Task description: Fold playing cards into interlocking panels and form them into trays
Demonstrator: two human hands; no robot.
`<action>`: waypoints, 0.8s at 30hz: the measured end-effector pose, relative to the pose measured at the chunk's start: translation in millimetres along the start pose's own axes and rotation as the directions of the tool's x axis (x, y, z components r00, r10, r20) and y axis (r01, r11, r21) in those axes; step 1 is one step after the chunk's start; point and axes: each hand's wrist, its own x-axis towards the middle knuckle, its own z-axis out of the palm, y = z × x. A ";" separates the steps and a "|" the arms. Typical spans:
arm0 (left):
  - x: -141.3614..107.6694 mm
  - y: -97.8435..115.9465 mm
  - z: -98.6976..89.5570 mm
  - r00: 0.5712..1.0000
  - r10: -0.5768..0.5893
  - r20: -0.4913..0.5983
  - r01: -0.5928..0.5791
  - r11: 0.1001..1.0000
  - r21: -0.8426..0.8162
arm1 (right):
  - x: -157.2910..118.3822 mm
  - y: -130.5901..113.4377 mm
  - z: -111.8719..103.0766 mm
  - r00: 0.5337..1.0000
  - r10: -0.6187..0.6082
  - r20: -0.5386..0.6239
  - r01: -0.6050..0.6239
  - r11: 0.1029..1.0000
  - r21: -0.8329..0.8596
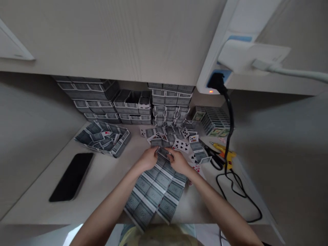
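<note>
A sheet of joined playing cards (153, 188), grey patterned backs up, lies in front of me and overhangs the table's front edge. My left hand (149, 158) pinches the left side of its far end. On the right side of that same end, the fingers of my right hand (178, 161) are closed on a card. The far end looks bent up between the two hands. Just beyond them lie loose cards, among them a face-up club card (181, 145) and more joined strips. Fingertips are partly hidden behind the cards.
A card-made tray (123, 143) with loose cards sits left, near a black phone (72, 177). Stacked card boxes (132, 109) line the back. On the right are boxed card decks (216, 119), scissors (214, 156), a yellow glue gun (227, 154) and its black cable (230, 112), hanging from a power strip.
</note>
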 end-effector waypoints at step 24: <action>-14.8 -18.5 -34.9 0.938 -0.033 -0.344 0.100 0.979 0.177 | 30.0 24.8 -69.4 0.928 0.344 -0.145 -0.363 0.737 -0.571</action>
